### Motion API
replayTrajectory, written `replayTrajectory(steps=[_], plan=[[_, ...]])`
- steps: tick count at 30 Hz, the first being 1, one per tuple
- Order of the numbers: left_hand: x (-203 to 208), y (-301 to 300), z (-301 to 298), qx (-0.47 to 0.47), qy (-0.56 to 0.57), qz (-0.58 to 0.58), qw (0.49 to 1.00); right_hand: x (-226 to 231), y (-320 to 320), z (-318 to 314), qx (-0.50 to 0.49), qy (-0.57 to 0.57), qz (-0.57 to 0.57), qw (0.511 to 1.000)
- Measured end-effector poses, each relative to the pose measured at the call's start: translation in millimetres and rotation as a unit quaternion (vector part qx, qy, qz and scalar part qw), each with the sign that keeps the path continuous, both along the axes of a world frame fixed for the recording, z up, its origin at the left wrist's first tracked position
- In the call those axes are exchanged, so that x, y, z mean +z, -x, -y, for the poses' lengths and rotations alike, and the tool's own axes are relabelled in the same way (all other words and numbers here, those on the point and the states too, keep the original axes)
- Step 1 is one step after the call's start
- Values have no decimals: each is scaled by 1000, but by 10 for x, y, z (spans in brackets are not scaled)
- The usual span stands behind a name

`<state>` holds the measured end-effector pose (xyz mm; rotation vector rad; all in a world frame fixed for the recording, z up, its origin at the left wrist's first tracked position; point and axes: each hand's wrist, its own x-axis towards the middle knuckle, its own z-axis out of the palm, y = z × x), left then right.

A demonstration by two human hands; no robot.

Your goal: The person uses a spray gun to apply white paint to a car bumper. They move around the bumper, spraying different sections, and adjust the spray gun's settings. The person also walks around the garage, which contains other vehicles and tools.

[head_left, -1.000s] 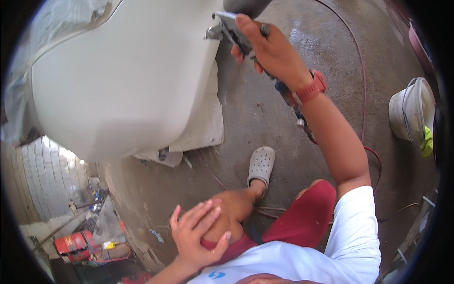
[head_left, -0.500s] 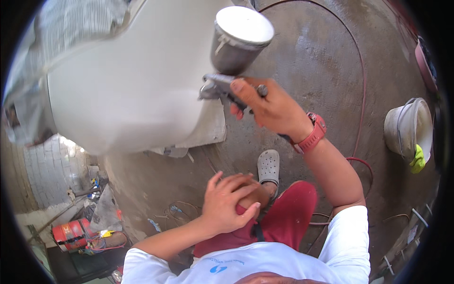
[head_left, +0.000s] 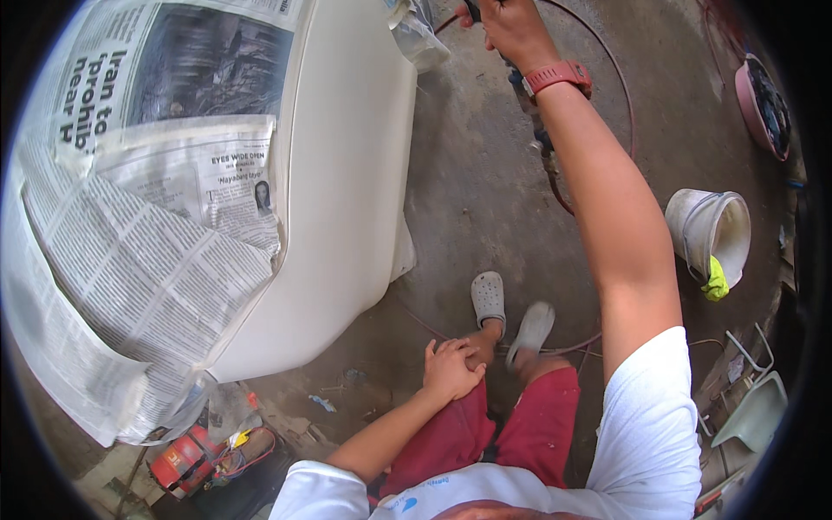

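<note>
My right hand point(head_left: 511, 36), with a red watch on its wrist, is stretched far forward to the top edge of the view. It is closed around a spray gun point(head_left: 472, 12); only a dark bit of the gun shows, and its cup and nozzle are out of sight. Below the wrist hangs an air fitting point(head_left: 542, 143) joined to a dark red hose. To the left stands a curved white-painted vehicle panel point(head_left: 347, 165), bordered by taped newspaper point(head_left: 186, 234). My left hand point(head_left: 452, 369) lies on my left knee, fingers stretched out, holding nothing.
At right, a white bucket point(head_left: 689, 234) has a yellow-green cloth point(head_left: 716, 279) over its rim; a pink basin point(head_left: 752, 108) is farther off. The red hose point(head_left: 626, 82) loops across the concrete floor. A red cylindrical machine point(head_left: 184, 459) stands lower left, a pale chair-like piece point(head_left: 752, 414) lower right.
My right hand has moved forward with the spray gun, taking its cup out of view. The view has shifted, showing more newspaper and both my shoes. My left hand stays on the knee.
</note>
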<state>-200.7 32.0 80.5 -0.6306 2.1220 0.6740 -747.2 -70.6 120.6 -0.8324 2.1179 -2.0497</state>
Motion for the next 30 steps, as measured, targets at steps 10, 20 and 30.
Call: replayTrajectory(steps=[10, 20, 30], plan=[[232, 262, -674, 24, 35, 86, 995, 661, -1392, -1119, 227, -75, 122, 963], [660, 353, -1247, 269, 50, 41, 961, 1182, -1203, -1098, 424, -114, 236, 867], [873, 796, -1537, 347, -62, 3, 936, 1247, 720, -173, 251, -105, 236, 933]])
